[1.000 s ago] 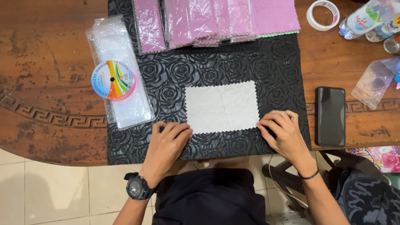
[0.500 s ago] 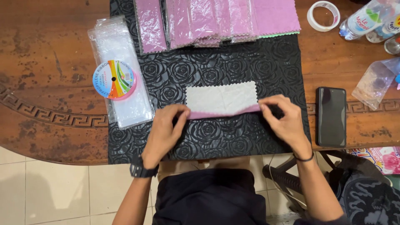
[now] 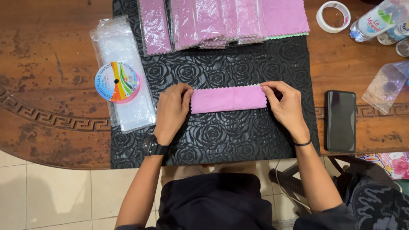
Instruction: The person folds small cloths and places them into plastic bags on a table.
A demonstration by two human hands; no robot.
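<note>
I'm looking at what seems a home packing spot. A worn wooden table (image 3: 47, 81) stands on pale floor tiles (image 3: 55, 196), bearing bagged pink cloths (image 3: 200, 21), clear sleeves (image 3: 128, 102), a tape roll (image 3: 333, 16).

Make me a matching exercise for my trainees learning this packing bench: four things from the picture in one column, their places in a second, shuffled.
Things:
1. folded pink cloth
2. ribbon spool
3. phone
4. tape roll

Places:
A. far right corner of the wooden table
B. on the clear bags, left of the black mat
C. between the left hand and right hand
D. face up, right of the mat

Pairs: 1-C, 2-B, 3-D, 4-A
</note>
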